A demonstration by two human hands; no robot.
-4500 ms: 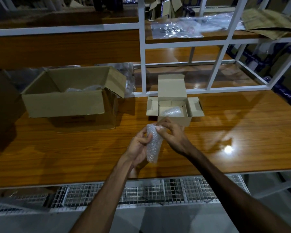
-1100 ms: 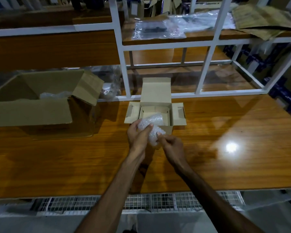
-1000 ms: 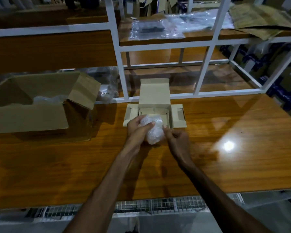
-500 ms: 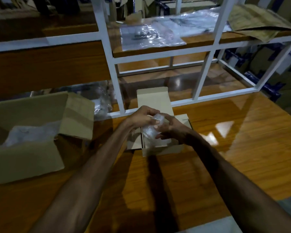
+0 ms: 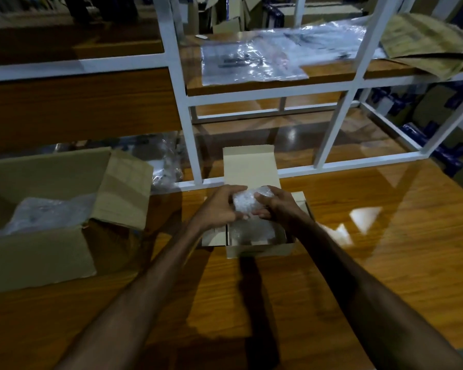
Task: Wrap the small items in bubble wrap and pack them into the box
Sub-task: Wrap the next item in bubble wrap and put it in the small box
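A small open cardboard box point(image 5: 259, 249) stands on the wooden table with its lid flap raised at the back. Over its opening both hands hold one bubble-wrapped bundle point(image 5: 245, 202). My left hand point(image 5: 219, 206) grips the bundle's left side and my right hand point(image 5: 274, 205) grips its right side. Beneath it, inside the box, lies another bubble-wrapped bundle point(image 5: 254, 231). What the wrap holds is hidden.
A large open carton point(image 5: 38, 252) with bubble wrap inside stands at the left. A white metal frame point(image 5: 187, 124) rises behind the small box, with clear plastic bags point(image 5: 251, 62) on its shelf and crumpled plastic point(image 5: 166, 164) at its foot.
The hands wrapped the bundle in front of the small box, then carried it forward over the box opening. The camera moved closer and lower.
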